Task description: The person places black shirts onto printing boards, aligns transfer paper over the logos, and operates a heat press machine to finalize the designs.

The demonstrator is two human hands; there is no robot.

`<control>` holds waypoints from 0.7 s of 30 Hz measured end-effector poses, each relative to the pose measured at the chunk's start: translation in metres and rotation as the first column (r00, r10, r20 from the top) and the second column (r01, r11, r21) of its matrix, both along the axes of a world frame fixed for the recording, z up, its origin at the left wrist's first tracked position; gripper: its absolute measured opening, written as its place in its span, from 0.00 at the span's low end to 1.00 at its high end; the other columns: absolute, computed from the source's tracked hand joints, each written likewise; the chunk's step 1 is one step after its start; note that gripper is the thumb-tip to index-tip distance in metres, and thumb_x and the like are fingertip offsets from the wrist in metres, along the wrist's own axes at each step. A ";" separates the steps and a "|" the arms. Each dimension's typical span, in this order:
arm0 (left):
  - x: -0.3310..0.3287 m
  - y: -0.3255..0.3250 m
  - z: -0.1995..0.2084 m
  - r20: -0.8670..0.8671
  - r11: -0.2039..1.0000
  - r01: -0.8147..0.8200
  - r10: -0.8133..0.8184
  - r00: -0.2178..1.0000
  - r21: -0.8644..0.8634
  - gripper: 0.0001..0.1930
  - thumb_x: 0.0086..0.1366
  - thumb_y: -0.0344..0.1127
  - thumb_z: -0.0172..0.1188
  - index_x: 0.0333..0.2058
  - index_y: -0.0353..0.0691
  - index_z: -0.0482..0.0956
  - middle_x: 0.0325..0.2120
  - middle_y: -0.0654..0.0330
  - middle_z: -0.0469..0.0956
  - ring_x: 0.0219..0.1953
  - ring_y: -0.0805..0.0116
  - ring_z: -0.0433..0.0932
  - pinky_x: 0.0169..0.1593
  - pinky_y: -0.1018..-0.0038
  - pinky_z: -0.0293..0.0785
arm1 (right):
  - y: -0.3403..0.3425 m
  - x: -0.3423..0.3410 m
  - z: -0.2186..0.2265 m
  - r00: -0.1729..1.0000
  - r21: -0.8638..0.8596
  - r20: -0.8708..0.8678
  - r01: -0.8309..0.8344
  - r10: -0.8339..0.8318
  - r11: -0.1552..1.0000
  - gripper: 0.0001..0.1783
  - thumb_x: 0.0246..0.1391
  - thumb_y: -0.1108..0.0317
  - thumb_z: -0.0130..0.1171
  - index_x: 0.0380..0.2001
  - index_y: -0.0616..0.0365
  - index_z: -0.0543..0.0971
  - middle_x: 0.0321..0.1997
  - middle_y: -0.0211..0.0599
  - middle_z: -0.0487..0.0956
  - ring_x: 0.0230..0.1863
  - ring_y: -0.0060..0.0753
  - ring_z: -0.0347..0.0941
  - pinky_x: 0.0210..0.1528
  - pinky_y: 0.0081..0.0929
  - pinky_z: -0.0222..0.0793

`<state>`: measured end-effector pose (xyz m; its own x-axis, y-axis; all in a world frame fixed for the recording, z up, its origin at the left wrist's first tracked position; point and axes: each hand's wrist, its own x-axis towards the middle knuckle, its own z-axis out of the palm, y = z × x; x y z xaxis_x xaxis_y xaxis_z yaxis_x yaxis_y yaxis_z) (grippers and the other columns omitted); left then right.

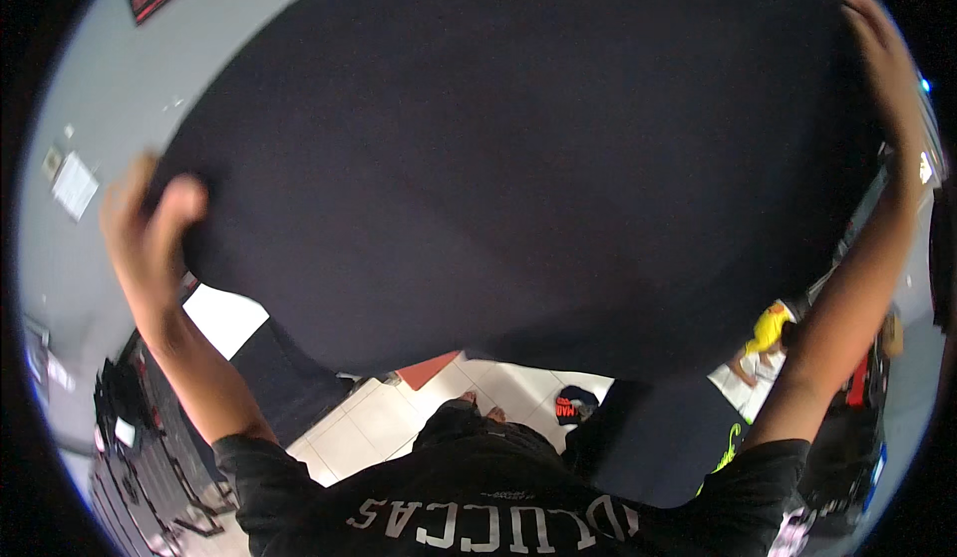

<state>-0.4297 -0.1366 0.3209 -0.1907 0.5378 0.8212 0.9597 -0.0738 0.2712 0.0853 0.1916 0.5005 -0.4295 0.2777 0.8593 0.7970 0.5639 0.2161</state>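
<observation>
A large black cloth (518,168) is stretched out in front of me and fills most of the view. My left hand (155,223) grips its left edge, thumb on the near face and fingers around the rim. At the upper right, my right hand (882,59) holds the opposite edge, its fingers partly hidden by the cloth and the view's rim. Both arms are raised and spread wide. The cloth's lower border sags above my legs, and whatever lies behind it is hidden.
A rack with dark garments (130,437) stands at the lower left. Below are the white tiled floor (349,432), a dark cloth item with red marking (573,405) and a dark surface (658,447) beside a neon-green hook-shaped thing (736,442). Something yellow (768,328) shows at right.
</observation>
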 end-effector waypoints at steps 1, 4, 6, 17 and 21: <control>-0.025 0.006 0.019 -0.023 0.982 -0.110 0.107 0.994 -0.156 0.20 0.63 0.46 0.64 0.32 0.32 0.72 0.24 0.66 0.65 0.30 0.76 0.65 0.33 0.78 0.61 | 0.038 -0.010 -0.003 0.995 0.012 -0.001 -0.097 0.097 0.995 0.19 0.62 0.55 0.51 0.47 0.55 0.79 0.42 0.50 0.81 0.45 0.50 0.78 0.47 0.43 0.71; -0.074 0.013 0.046 -0.098 0.927 -0.245 0.226 0.969 -0.285 0.20 0.66 0.44 0.61 0.39 0.26 0.75 0.32 0.51 0.79 0.37 0.65 0.74 0.46 0.69 0.69 | 0.090 -0.160 -0.050 0.995 -0.108 -0.002 -0.103 0.103 0.989 0.15 0.64 0.61 0.48 0.47 0.58 0.76 0.44 0.48 0.81 0.49 0.48 0.76 0.53 0.38 0.69; -0.132 0.007 0.044 -0.146 0.919 -0.319 0.291 0.945 -0.231 0.18 0.66 0.42 0.60 0.41 0.28 0.75 0.34 0.45 0.79 0.36 0.54 0.76 0.45 0.66 0.70 | 0.095 -0.245 -0.075 0.982 -0.240 -0.135 -0.164 0.134 0.957 0.14 0.62 0.61 0.50 0.46 0.55 0.77 0.46 0.47 0.81 0.52 0.52 0.75 0.53 0.40 0.69; -0.035 -0.174 0.088 -0.016 0.737 -0.568 0.615 0.789 0.366 0.16 0.68 0.37 0.56 0.51 0.37 0.79 0.47 0.55 0.79 0.48 0.70 0.76 0.53 0.78 0.67 | -0.009 -0.230 -0.048 0.545 0.167 -0.510 -0.696 0.666 0.698 0.20 0.66 0.59 0.52 0.51 0.65 0.77 0.50 0.42 0.80 0.53 0.29 0.74 0.58 0.26 0.64; 0.042 -0.196 -0.026 0.109 0.895 -0.423 0.411 0.905 0.141 0.07 0.63 0.26 0.55 0.38 0.32 0.79 0.38 0.54 0.82 0.41 0.68 0.78 0.48 0.72 0.72 | -0.039 -0.177 -0.174 0.694 -0.144 -0.542 -0.632 0.474 0.761 0.15 0.68 0.64 0.48 0.43 0.67 0.76 0.45 0.42 0.78 0.49 0.33 0.72 0.57 0.30 0.63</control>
